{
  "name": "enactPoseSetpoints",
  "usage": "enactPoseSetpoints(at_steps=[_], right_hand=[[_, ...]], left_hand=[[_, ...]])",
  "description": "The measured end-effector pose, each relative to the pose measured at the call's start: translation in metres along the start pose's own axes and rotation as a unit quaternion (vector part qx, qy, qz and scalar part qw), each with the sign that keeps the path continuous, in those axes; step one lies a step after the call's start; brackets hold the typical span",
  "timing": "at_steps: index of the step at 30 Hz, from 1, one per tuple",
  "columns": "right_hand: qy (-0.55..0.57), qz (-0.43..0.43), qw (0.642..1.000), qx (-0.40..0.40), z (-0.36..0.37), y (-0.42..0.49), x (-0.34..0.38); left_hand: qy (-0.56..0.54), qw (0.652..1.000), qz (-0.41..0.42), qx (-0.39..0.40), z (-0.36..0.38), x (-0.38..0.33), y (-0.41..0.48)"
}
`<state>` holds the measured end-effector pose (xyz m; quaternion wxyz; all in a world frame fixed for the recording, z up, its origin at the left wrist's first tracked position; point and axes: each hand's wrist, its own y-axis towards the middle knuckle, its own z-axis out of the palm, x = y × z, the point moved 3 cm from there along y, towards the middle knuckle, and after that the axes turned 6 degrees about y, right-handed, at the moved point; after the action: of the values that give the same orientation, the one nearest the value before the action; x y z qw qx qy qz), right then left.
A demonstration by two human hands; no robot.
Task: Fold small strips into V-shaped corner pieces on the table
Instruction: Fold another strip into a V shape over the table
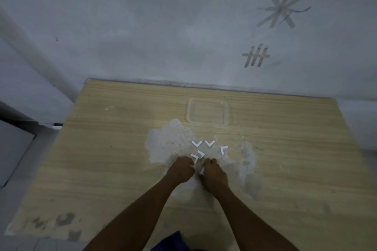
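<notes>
Strip (202, 171) is being pinched by left hand (181, 169) and right hand (214, 173) together for creasing, finished V-pieces (209, 143) lying just beyond it.

Folded white paper pieces lie flat on the pale worn patch near the middle of the tabletop (114, 149). The left V (196, 143) and right V (209, 143) sit side by side, tips toward the near edge. Right of them, an L-shaped piece (224, 150) has its bend toward the far left corner. Nearer, the outer chevron (201, 154) and inner chevron (194, 157) nest, tips rightward. A sixth piece (202, 171), partly hidden, lies closest to the near edge.
</notes>
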<state>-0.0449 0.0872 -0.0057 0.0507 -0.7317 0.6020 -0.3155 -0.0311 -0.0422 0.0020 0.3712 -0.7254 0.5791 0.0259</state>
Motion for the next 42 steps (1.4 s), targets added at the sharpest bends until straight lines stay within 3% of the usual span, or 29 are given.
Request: enactPoseSetpoints(at_steps=[7, 11, 14, 18, 22, 28, 42], right_hand=[[0.074, -0.040, 0.996, 0.016, -0.007, 0.003, 0.005], [0.139, -0.070, 0.988, -0.004, -0.018, 0.003, 0.012], [0.165, -0.079, 0.983, -0.016, -0.025, 0.002, 0.015], [0.181, -0.083, 0.979, -0.035, -0.034, 0.000, 0.018], [0.183, -0.088, 0.977, -0.058, -0.042, -0.004, 0.020], [0.176, -0.097, 0.977, -0.078, -0.053, -0.012, 0.025], [0.166, -0.115, 0.975, -0.094, -0.053, -0.024, 0.035]], left_hand=[[-0.101, 0.994, -0.032, -0.027, -0.002, -0.004, 0.000], [-0.260, 0.957, -0.128, -0.029, -0.010, -0.009, -0.002], [-0.314, 0.938, -0.145, 0.000, -0.015, -0.013, -0.005], [-0.281, 0.956, -0.085, 0.002, -0.024, -0.021, -0.013], [-0.344, 0.931, -0.121, -0.015, -0.031, -0.024, -0.018], [-0.369, 0.923, -0.109, 0.009, -0.038, -0.029, -0.017], [-0.374, 0.920, -0.118, -0.012, -0.042, -0.025, -0.030]])
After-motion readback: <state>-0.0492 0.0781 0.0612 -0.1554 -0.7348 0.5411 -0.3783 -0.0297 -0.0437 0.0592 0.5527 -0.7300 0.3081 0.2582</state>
